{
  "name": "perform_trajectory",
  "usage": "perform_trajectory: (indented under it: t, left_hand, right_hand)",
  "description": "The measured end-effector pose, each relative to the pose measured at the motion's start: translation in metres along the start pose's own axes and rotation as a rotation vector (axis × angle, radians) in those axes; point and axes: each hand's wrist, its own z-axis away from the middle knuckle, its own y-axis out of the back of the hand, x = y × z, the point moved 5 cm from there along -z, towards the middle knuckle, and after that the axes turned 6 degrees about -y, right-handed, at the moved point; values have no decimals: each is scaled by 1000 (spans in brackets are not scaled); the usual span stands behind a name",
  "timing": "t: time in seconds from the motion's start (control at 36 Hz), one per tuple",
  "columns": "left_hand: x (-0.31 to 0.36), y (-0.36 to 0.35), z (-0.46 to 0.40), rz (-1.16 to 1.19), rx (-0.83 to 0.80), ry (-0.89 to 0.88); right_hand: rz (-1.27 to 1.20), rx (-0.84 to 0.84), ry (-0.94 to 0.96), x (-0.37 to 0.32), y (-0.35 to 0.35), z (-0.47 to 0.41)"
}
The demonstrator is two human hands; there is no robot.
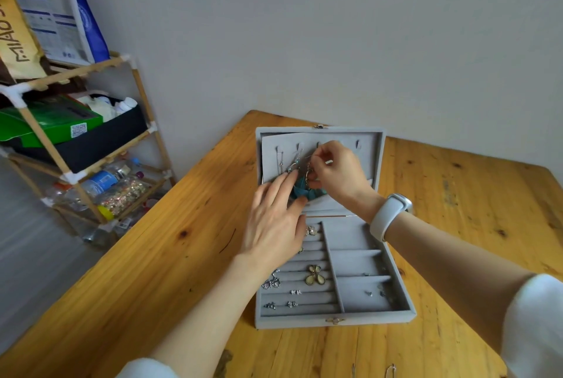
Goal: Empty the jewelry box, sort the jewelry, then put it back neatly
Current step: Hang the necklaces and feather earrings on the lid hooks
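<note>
you look early in the emptying stage: the grey jewelry box (335, 321) lies open on the bench (170, 256) with studs, a pale flower piece (313, 274) and rings in its tray, and dangling earrings (297, 161) hang on the lid panel; your right hand (336, 173) pinches an earring hook at the lid while your left hand (274, 222) lies flat and relaxed with straight fingers just below it, by a teal piece (301, 190). almost everything is left to lift out, then sorting and refilling; only a couple of thin metal bits (390, 371) lie on the bench nearer you than the box.

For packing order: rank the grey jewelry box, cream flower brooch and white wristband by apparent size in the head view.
1. grey jewelry box
2. white wristband
3. cream flower brooch, though the wristband sits nearer the camera.
</note>
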Motion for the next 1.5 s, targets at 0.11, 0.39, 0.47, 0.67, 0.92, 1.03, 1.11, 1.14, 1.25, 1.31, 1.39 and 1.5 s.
perform_trajectory:
  t: [0.11,0.39,0.47,0.67,0.92,1.03,1.11,1.14,1.25,1.31,1.39,1.5]
  left_hand:
    - [0,-2,4,14,8,-1]
    - [0,-6,6,1,3,-7]
    - [0,-7,8,4,7,-11]
    - [0,-7,7,8,-6,2]
    - [0,-8,7,45,4,8]
    - [0,-9,9,54,2,4]
    - [1,-8,9,61,10,-3]
    - [1,-7,9,66,8,-6]
    - [2,-7,10,37,-20,-19]
    - [1,-7,12,21,-27,-27]
    - [2,0,15,50,-16,-24]
    - [9,13,25,180,-1,51]
  right_hand:
    - [33,113,96,-4,4,-1]
    - [89,248,168,-15,3,-8]
    - [129,297,146,-16,0,-7]
    - [248,401,161,-12,-6,-1]
    - [181,393,240,2,-16,8]
    - [134,341,268,7,-17,13]
    - [179,282,296,14,-15,17]
    - [216,269,305,16,-15,18]
    - [362,208,352,20,-12,23]
    - [380,186,371,19,-10,30]
    - [398,224,387,15,0,42]
    - [338,214,337,14,18,65]
